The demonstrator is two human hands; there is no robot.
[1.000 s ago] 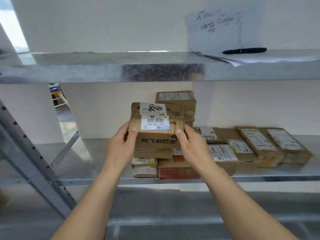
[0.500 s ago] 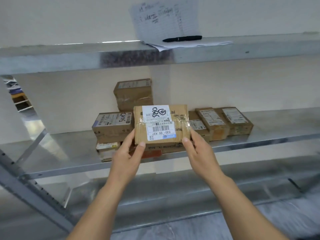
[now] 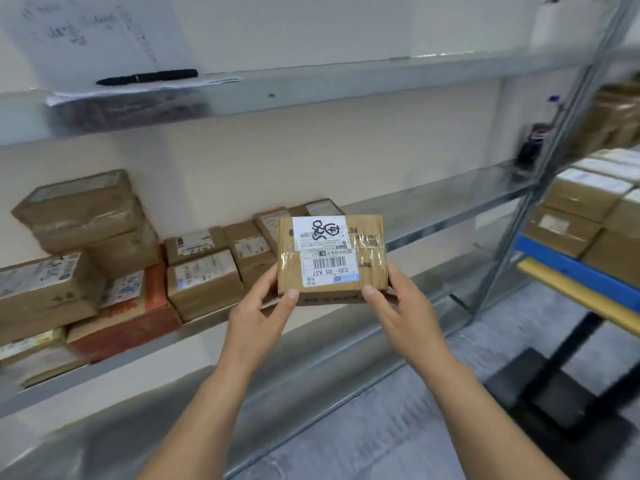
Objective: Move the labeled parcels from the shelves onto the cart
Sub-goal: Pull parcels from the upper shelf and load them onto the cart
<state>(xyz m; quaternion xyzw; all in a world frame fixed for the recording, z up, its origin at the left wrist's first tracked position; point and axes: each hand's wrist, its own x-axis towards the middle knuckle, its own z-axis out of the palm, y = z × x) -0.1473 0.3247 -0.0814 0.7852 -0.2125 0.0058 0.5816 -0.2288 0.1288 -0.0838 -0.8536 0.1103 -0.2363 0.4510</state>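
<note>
The left hand (image 3: 258, 315) and right hand (image 3: 403, 311) hold one taped cardboard parcel (image 3: 367, 271) between them, in the air just in front of the middle shelf (image 3: 450, 216); each hand grips a near lower corner, thumb pressed on the face turned to the camera, the other fingers curled out of sight behind the box; the parcel's white shipping label (image 3: 323, 251) faces the camera with its barcode and printed code upside down; clear tape runs across the box's middle. Beyond and to the left, more labelled parcels sit on the middle shelf: a low row of brown boxes (image 3: 204, 282), a red carton (image 3: 128, 317) under other boxes, and a taller brown stack (image 3: 79, 209) further left against the wall. At the right, past the shelf upright (image 3: 540, 188), a blue-edged cart (image 3: 571, 268) carries brown parcels (image 3: 585, 199). On the upper shelf (image 3: 346, 84), far left, a black pen (image 3: 147, 77) lies on a handwritten sheet of paper (image 3: 97, 36) that leans up the wall.
</note>
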